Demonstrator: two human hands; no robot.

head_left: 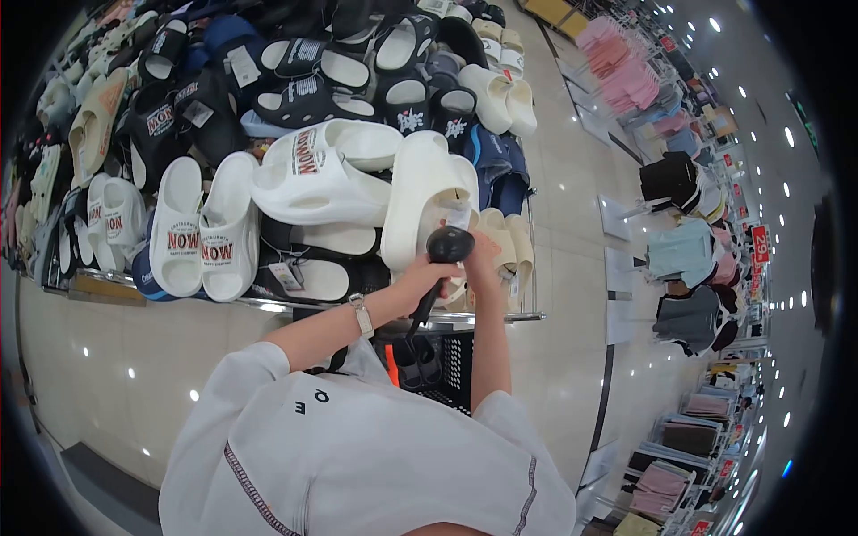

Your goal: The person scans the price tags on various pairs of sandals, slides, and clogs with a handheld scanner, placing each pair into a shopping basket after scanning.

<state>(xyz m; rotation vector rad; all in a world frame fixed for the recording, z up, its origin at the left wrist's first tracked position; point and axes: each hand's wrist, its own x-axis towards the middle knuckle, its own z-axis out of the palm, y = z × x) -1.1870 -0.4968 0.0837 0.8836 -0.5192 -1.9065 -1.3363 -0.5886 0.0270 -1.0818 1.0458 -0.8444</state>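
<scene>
My left hand (416,284), with a watch on its wrist, grips the handle of a black handheld barcode scanner (450,244). The scanner's rounded head points at a cream slide slipper (413,201) on the pile. My right hand (484,259) is just right of the scanner head, its fingers partly hidden behind it. They look closed on a pale tag (458,217) at the slipper's opening. Left of this lie white slides (308,179) with printed lettering. Cream slippers (497,239) also lie beside my right hand.
A metal-edged display table (514,316) carries heaped black, white, navy and cream slippers. Below its edge, close to my body, is a black perforated basket (456,366) with dark slippers (416,362) inside. Clothing racks (684,255) line the right across a tiled floor (567,357).
</scene>
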